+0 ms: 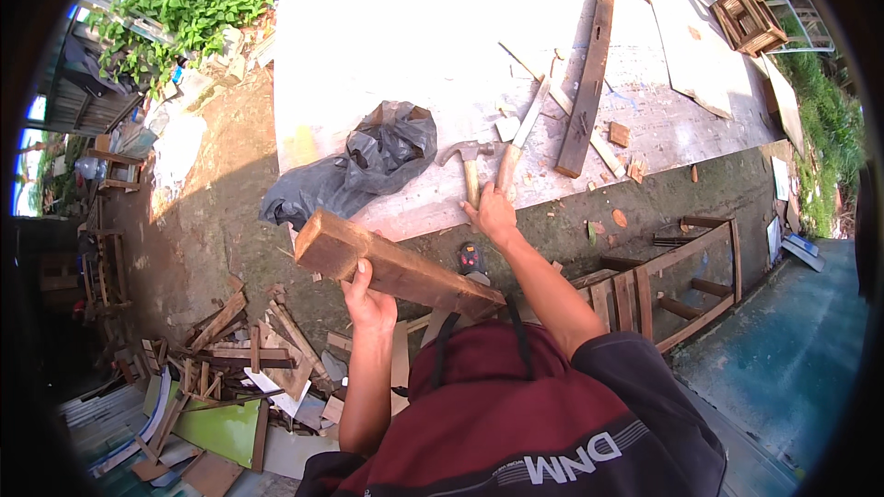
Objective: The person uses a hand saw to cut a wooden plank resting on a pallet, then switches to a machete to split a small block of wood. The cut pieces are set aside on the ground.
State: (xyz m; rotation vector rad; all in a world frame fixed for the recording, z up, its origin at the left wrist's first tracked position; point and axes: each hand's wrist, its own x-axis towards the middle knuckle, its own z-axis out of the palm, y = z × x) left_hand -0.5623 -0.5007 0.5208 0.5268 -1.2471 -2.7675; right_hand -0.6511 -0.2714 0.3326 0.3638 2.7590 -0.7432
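Note:
A thick brown squared wooden post (396, 267) slants across in front of my body. My left hand (370, 302) is closed on its near side, the thumb up on its face. At the table's near edge, my right hand (493, 219) has thumb and fingers around the lower end of a claw hammer's handle. The hammer (469, 166) rests on the tabletop with its head away from me. Beside it lies a long-bladed knife (529, 124) with a wooden handle, whose end reaches close to my fingers.
The pale worktable (368, 37) carries a crumpled black plastic bag (368, 161), a long dark plank (589, 74), and wood chips. Scrap wood (249, 350) is heaped at lower left. A wooden frame (672, 281) lies to the right; a wooden stool (748, 20) stands at far right.

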